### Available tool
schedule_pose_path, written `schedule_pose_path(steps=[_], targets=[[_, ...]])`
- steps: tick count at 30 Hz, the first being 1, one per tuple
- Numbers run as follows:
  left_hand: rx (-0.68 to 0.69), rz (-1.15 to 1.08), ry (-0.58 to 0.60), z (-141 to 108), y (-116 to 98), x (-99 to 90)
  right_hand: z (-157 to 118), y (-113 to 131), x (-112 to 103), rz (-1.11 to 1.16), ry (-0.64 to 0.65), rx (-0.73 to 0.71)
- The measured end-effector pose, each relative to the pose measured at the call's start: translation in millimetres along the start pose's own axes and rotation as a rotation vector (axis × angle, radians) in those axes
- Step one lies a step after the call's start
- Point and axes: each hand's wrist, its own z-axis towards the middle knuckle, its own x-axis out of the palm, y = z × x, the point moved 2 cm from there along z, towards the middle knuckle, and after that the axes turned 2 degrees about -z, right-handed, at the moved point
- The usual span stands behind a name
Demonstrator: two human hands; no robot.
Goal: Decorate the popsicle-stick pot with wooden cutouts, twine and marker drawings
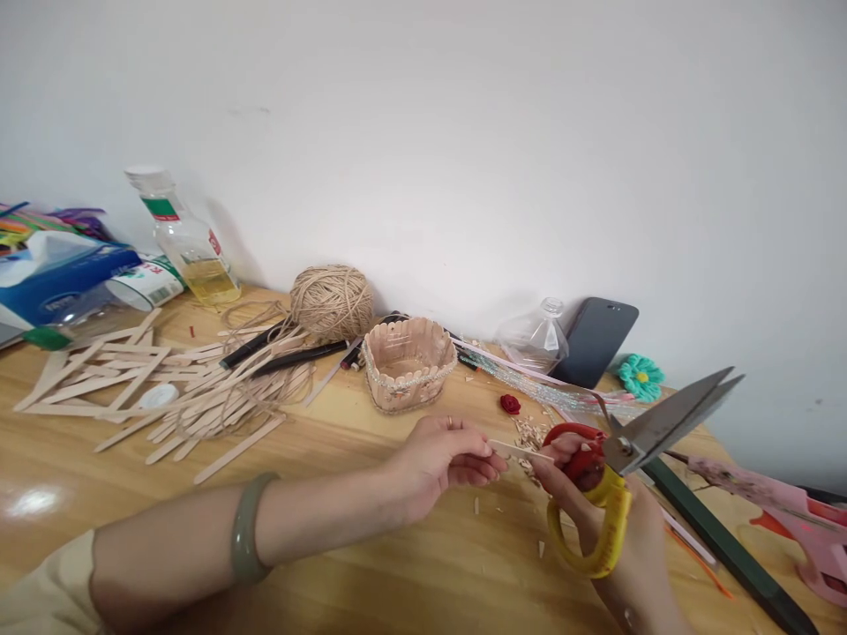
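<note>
Between my two hands is a short wooden stick piece (520, 452). My left hand (445, 463) pinches its left end between thumb and fingers. My right hand (595, 511) touches the other end with its fingertips and also carries scissors (615, 476) with red and yellow handles, hooked over the hand, blades pointing up and right, slightly apart. Behind the hands stands a small basket (410, 362) made of wooden stick pieces with a beaded trim. Wood chips (529, 437) and a dark red rose (509, 404) lie just beyond the stick.
Craft sticks (138, 370), markers (301, 357) and a twine ball (332, 302) are at left, with a bottle (191, 247) and tissue pack (59, 278) behind. At right are a phone (599, 339), teal flower (640, 377), green bar (728, 547) and pink glue gun (781, 520).
</note>
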Motion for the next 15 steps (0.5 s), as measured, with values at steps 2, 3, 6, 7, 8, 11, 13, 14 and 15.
schedule_pose_path(steps=[2,3,6,7,8,11,13,14,15], targets=[[-0.006,0.035,0.018,1.2,2.6,-0.5,0.0,1.8,-0.3,-0.013,-0.002,0.017],[-0.011,0.061,0.028,2.3,4.2,-0.8,0.0,2.2,-0.6,-0.016,-0.007,0.018],[-0.040,0.188,0.095,5.7,9.5,-0.6,0.1,2.9,-1.6,-0.009,-0.024,0.001],[-0.051,0.249,0.132,5.4,10.6,0.0,0.3,3.1,-1.9,-0.002,-0.029,0.006],[-0.059,0.311,0.170,3.7,10.9,0.6,0.6,3.1,-2.2,0.008,-0.033,0.020],[-0.007,0.532,0.232,-13.2,4.3,-1.6,2.5,2.3,-3.0,0.045,-0.051,0.086],[0.158,0.907,0.238,-32.7,-7.1,-10.4,3.5,1.9,-2.6,0.059,-0.064,0.116],[0.262,1.165,0.221,-43.5,-14.1,-18.4,3.6,2.0,-2.1,0.056,-0.069,0.125],[0.329,1.362,0.164,-53.6,-21.6,-30.0,3.3,2.4,-1.3,0.047,-0.075,0.130]])
